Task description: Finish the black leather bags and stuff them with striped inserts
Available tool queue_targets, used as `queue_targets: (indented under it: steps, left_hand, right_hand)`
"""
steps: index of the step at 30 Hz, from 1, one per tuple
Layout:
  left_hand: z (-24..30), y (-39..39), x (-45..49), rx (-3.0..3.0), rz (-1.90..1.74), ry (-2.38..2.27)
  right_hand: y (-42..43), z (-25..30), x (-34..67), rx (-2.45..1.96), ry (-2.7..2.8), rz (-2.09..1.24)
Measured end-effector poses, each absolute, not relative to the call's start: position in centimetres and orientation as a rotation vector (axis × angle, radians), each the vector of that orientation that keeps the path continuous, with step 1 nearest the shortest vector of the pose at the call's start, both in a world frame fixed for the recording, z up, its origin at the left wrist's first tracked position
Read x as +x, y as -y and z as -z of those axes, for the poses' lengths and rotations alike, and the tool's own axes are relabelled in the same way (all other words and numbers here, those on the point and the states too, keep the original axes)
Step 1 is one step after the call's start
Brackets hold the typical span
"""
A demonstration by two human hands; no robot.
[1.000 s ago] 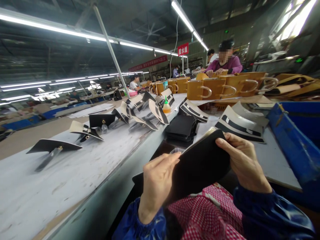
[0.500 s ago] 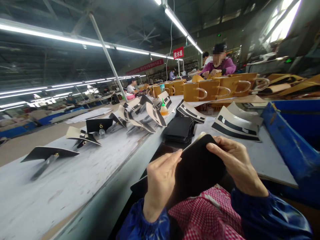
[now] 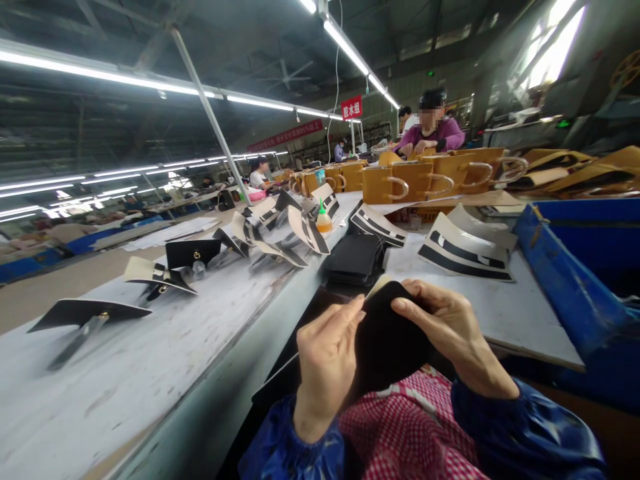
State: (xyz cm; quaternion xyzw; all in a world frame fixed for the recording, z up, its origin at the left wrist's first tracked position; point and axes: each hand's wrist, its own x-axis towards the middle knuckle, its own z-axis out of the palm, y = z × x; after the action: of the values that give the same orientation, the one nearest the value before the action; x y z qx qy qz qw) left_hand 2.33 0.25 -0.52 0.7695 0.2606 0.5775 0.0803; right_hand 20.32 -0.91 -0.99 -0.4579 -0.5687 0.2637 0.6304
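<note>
Both of my hands grip one black leather piece [image 3: 387, 343] just above my lap, over a red checked apron. My left hand [image 3: 325, 363] curls round its left edge with the thumb on top. My right hand [image 3: 447, 330] wraps over its upper right corner, fingers bent across the face. The piece is folded or bowed between them, and a pale lining shows at its top edge. A stack of black leather pieces [image 3: 353, 260] lies on the table just beyond my hands.
A long white conveyor table [image 3: 150, 353] runs off to the left, carrying several black and cream leather flaps [image 3: 160, 275] and a small glue bottle [image 3: 324, 220]. Striped pieces [image 3: 463, 250] lie at right beside a blue bin [image 3: 565, 280]. Tan handbags [image 3: 415, 180] and a seated person [image 3: 433, 130] are behind.
My hands have drawn closer together and lower, bending the black piece into a tighter fold. The view has shifted slightly left.
</note>
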Motion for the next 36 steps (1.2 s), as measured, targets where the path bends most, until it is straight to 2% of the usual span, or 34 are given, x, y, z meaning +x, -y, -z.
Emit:
queue_targets:
  steps: [9,16,26,36]
  left_hand:
    - [1.1,0.2,1.7,2.337,-1.754,-0.789]
    - [1.3,0.7,1.8,2.359,-1.722,-0.742]
    - [1.5,0.7,2.0,2.324,-1.667,-0.71]
    - [1.8,0.4,2.8,2.08,-1.616,-1.037]
  right_hand:
    - [1.2,0.5,19.8,-0.868,1.32,-0.375]
    - [1.8,0.1,19.5,-0.853,1.26,-0.494]
    - [1.4,0.8,19.4,-0.848,1.216,-0.488]
    - [1.5,0.9,18.1,-0.905,1.313,-0.118]
